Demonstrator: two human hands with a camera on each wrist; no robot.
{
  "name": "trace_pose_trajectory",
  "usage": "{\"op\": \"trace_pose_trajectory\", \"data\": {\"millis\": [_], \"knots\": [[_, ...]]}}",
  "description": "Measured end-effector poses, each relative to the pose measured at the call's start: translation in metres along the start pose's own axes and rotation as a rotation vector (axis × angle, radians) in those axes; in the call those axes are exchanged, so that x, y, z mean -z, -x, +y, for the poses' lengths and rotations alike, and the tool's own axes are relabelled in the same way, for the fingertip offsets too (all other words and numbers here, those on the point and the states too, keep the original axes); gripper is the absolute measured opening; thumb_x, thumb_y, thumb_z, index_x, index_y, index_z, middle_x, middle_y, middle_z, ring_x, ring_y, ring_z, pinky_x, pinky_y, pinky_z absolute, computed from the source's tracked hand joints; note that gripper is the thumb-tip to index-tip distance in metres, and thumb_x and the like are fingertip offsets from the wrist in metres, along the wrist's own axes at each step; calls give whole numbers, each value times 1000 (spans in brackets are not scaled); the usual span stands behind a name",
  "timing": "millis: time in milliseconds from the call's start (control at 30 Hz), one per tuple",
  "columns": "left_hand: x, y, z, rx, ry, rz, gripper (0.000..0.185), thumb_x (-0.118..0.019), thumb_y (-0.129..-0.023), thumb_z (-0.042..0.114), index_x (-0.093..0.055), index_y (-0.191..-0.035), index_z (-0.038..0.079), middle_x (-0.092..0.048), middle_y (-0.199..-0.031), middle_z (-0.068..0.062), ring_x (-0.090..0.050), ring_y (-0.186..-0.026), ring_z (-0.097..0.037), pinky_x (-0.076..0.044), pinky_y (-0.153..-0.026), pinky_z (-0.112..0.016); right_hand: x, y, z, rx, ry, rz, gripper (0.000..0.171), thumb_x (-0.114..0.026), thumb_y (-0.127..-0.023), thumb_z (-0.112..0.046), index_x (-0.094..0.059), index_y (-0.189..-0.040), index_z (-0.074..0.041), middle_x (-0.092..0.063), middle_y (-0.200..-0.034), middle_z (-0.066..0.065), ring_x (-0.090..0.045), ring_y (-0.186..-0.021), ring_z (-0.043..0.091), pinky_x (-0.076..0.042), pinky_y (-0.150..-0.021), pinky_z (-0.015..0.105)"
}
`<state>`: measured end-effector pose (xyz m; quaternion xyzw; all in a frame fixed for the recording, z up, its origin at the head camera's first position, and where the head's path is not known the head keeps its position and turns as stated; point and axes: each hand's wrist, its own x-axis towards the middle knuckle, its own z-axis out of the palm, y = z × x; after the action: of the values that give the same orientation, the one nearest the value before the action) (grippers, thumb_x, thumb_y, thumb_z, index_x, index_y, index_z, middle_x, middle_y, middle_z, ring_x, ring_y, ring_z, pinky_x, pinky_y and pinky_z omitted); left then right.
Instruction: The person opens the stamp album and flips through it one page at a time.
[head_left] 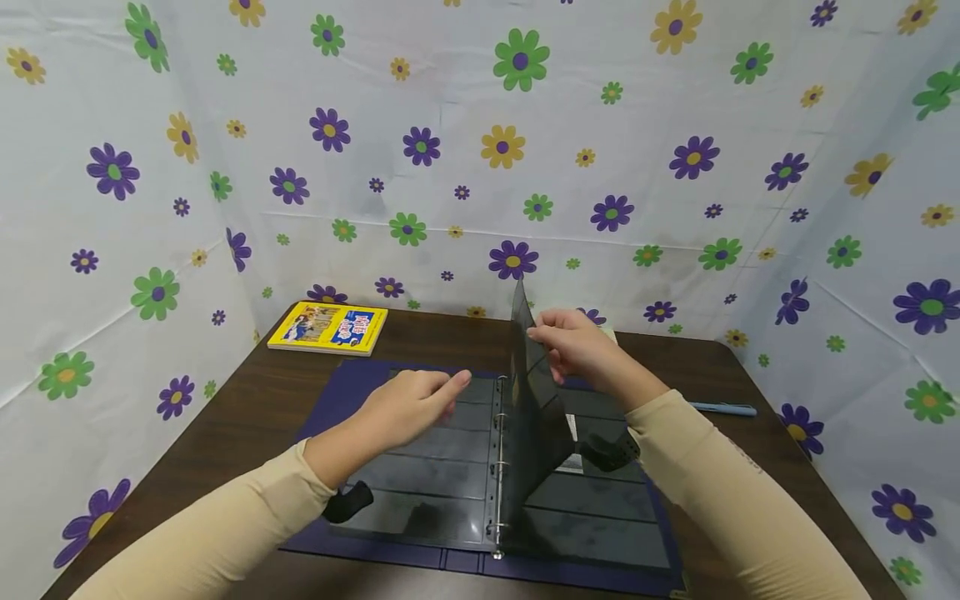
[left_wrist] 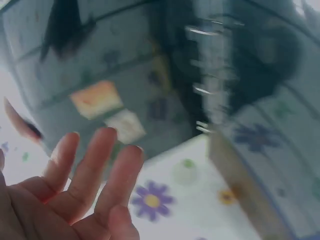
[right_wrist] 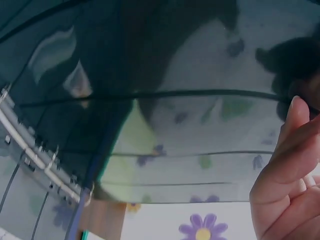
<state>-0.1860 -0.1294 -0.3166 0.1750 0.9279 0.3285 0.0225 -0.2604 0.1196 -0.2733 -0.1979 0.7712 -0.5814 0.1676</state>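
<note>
A ring binder (head_left: 360, 383) with a dark blue cover lies spread on the table, its metal rings (head_left: 501, 467) down the middle. My right hand (head_left: 581, 346) pinches the outer edge of a black pocket page (head_left: 536, 408), which stands nearly upright above the rings. Small orange (left_wrist: 97, 99) and white (left_wrist: 125, 126) pieces show in that page's pockets in the left wrist view. Over the left-hand pages hovers my left hand (head_left: 408, 408), fingers loosely extended, holding nothing. A pale printed slip (head_left: 572, 462) lies on the right-hand page, partly hidden by the raised one.
A yellow book (head_left: 330, 327) lies at the table's back left corner. Right of the binder is a light blue pen (head_left: 723, 409). Something pale green (head_left: 609, 335) shows behind my right hand. Flower-patterned cloth (head_left: 450, 100) surrounds the table (head_left: 240, 433) on three sides.
</note>
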Motion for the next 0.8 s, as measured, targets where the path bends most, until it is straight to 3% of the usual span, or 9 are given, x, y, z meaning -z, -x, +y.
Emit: {"op": "trace_pose_trajectory", "data": {"millis": [167, 233, 367, 433, 533, 667, 800], "knots": [[5, -12, 35, 17, 166, -93, 69, -34, -88, 70, -63, -67, 11, -63, -63, -1, -62, -58, -21, -48, -55, -35, -20, -16, -8, -19, -14, -36, 25, -49, -96, -14, -44, -79, 2, -44, -57, 6, -48, -41, 15, -44, -42, 25], [4, -14, 46, 32, 174, -135, 69, -38, -88, 69, -62, -62, 10, -62, -59, -2, -62, -54, -21, -48, -51, -36, -27, -22, -10, -24, 5, -58, 23, -50, -96, -15, -46, -81, 3, -49, -58, 8, -49, -41, 15, -45, -42, 25], [3, -15, 55, 58, 148, -168, 53, -44, -94, 45, -61, -59, 9, -61, -55, -4, -61, -49, -21, -47, -48, -35, -32, -27, -11, -27, 59, -117, 27, -51, -97, -22, -50, -87, 4, -59, -62, 13, -53, -41, 15, -47, -43, 28], [5, -13, 54, 77, 137, -156, 43, -45, -93, 31, -60, -59, 9, -61, -54, -4, -61, -48, -21, -45, -47, -33, -29, -25, -7, -17, 85, -150, 31, -49, -99, -26, -51, -89, 4, -62, -65, 16, -54, -40, 17, -46, -42, 30], [10, -7, 47, 116, 141, -121, 37, -44, -91, 22, -54, -57, 8, -59, -54, -6, -60, -48, -22, -39, -45, -31, -18, -17, 7, -17, 144, -156, 38, -45, -100, -33, -52, -93, 5, -64, -70, 18, -58, -43, 21, -48, -44, 35], [19, 3, 31, 169, 181, -42, 31, -46, -91, 18, -46, -62, 7, -53, -56, -8, -58, -48, -24, -37, -45, -30, 10, -4, 49, -37, 246, -88, 36, -49, -98, -34, -55, -99, 2, -67, -81, 17, -65, -61, 29, -52, -55, 41], [26, 15, 10, 225, 200, 28, 21, -46, -92, 14, -45, -73, 4, -46, -62, -10, -47, -50, -23, -38, -49, -30, 39, 8, 100, -51, 342, -49, 32, -57, -95, -29, -57, -103, 2, -65, -94, 15, -63, -84, 33, -52, -73, 42]]}}
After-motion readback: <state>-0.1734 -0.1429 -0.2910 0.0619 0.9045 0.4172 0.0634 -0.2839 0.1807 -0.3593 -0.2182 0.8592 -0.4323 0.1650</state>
